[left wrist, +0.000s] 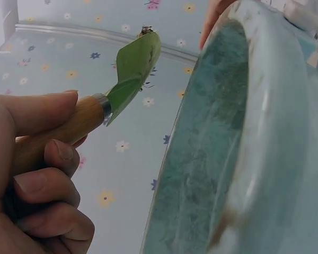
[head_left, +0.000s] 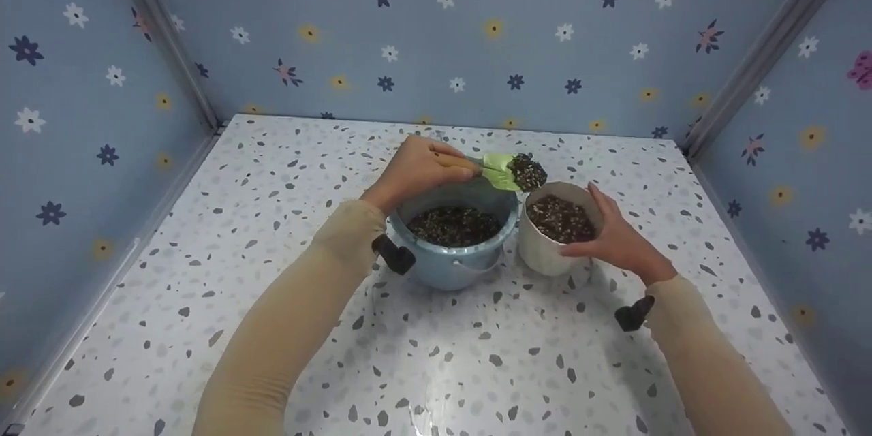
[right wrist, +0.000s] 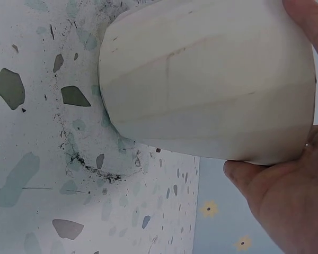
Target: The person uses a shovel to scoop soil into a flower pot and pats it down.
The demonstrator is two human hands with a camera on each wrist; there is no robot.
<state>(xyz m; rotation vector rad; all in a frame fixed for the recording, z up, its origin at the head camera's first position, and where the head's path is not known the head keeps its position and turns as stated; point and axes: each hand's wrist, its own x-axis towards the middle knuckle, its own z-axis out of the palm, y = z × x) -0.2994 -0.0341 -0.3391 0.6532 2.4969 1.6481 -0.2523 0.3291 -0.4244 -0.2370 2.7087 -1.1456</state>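
My left hand (head_left: 424, 169) grips the wooden handle (left wrist: 69, 132) of a green garden trowel (head_left: 499, 172), fingers curled round it. A heap of dark, speckled potting soil (head_left: 528, 172) sits on the blade, above the gap between a blue bucket (head_left: 452, 266) and a white plant pot (head_left: 545, 252). My right hand (head_left: 618, 238) holds the pot by its right side, thumb at the near side and fingers at the far rim. Soil fills much of the pot, and more lies inside the bucket. In the right wrist view the pot's ribbed wall (right wrist: 201, 79) hides some fingers.
The bucket's thin handle (head_left: 480, 266) hangs down at its front. Both containers stand on a speckled white tabletop (head_left: 436, 368), with soil crumbs (right wrist: 98, 172) scattered beside the pot. Flower-patterned blue panels (head_left: 436, 34) enclose the back and sides.
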